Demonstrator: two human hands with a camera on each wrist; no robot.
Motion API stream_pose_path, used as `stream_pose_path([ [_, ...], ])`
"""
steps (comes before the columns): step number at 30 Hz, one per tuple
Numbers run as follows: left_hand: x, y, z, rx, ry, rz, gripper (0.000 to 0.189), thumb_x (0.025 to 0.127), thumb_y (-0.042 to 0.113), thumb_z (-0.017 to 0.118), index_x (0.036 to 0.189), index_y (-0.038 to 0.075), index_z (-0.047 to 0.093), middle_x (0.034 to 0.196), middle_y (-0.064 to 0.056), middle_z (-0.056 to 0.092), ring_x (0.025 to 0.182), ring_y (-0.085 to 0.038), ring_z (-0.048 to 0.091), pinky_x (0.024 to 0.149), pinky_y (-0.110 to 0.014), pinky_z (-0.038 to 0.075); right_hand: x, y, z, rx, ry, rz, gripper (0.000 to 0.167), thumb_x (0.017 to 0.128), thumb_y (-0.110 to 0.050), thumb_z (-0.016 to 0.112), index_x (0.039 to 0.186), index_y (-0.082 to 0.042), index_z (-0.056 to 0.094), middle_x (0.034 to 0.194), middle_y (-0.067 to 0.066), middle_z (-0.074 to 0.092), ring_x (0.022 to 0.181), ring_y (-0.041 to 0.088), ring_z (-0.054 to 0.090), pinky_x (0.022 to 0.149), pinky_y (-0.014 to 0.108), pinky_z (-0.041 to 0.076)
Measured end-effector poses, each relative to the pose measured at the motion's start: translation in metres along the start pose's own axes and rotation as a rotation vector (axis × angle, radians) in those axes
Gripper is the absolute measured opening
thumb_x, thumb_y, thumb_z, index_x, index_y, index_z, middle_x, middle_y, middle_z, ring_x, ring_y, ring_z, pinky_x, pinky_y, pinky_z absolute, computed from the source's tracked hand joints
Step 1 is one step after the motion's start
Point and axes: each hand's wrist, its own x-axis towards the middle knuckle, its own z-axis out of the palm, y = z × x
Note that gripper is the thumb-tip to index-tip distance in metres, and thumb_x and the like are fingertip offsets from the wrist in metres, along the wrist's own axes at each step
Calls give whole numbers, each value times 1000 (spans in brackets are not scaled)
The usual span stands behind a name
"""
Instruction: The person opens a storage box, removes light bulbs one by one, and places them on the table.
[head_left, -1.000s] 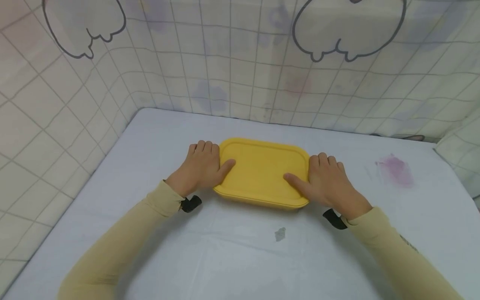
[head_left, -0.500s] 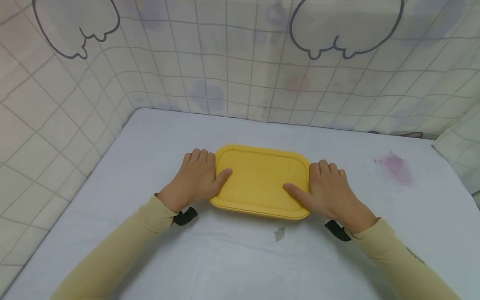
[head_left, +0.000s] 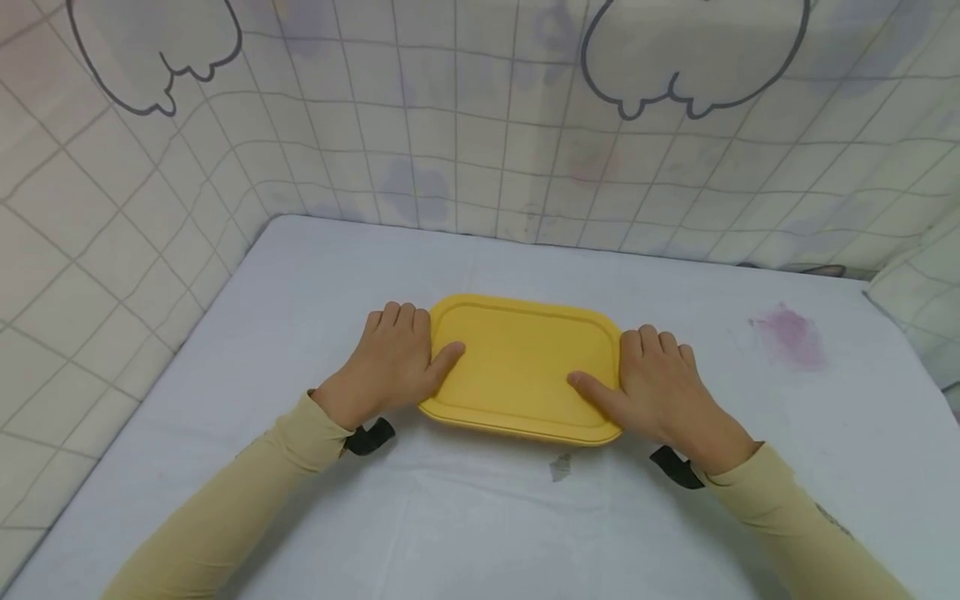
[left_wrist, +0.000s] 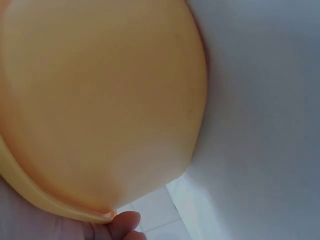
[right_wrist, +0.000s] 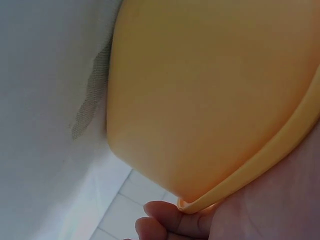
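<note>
A yellow rectangular container with rounded corners and a flat yellow lid [head_left: 517, 362] sits between both hands in the head view. My left hand [head_left: 393, 354] grips its left end, thumb on top of the lid and fingers under the rim. At the opposite end my right hand [head_left: 660, 383] holds it the same way, its thumb pointing inward over the lid. From the left wrist, the container's side wall [left_wrist: 105, 100] fills much of the view, with fingertips [left_wrist: 125, 223] curled beneath the rim. The right wrist view shows the wall [right_wrist: 200, 90] and curled fingers [right_wrist: 165, 212] too. The contents are hidden.
A white cloth [head_left: 480, 533] covers the table. Just in front of the container is a small grey patch [head_left: 560, 467], and a pink stain [head_left: 791, 333] marks the right side. Grid-patterned fabric [head_left: 487, 133] hangs behind and along the left.
Both hands have brought the yellow container toward the person, down in the head view and nearer the grey patch. Over the last half second it has shifted only slightly.
</note>
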Motion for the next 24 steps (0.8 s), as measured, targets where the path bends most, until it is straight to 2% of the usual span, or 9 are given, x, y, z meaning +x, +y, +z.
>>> stream_pose_path([
  [6,0,-1,1,-40,-47,-19,56,103,56,43,88,3,47,82,-10,44,80,-28,40,73,-36,28,-4,-2,-2,7,-34,29,79,91,-80,46,94,-1,49,87,13,49,78,30,42,72,39,27],
  [15,1,-2,0,-71,-80,-38,56,102,57,43,92,2,49,88,-11,48,86,-30,44,77,-38,31,-5,-3,-2,25,-43,36,79,91,-79,47,95,-1,49,86,12,48,78,29,44,72,38,28],
  [24,1,-1,-2,-64,-94,-50,56,103,56,43,94,1,50,89,-12,49,87,-30,45,77,-38,32,-4,-2,-2,75,-58,41,79,93,-76,49,102,2,49,91,14,50,83,30,47,75,40,31],
])
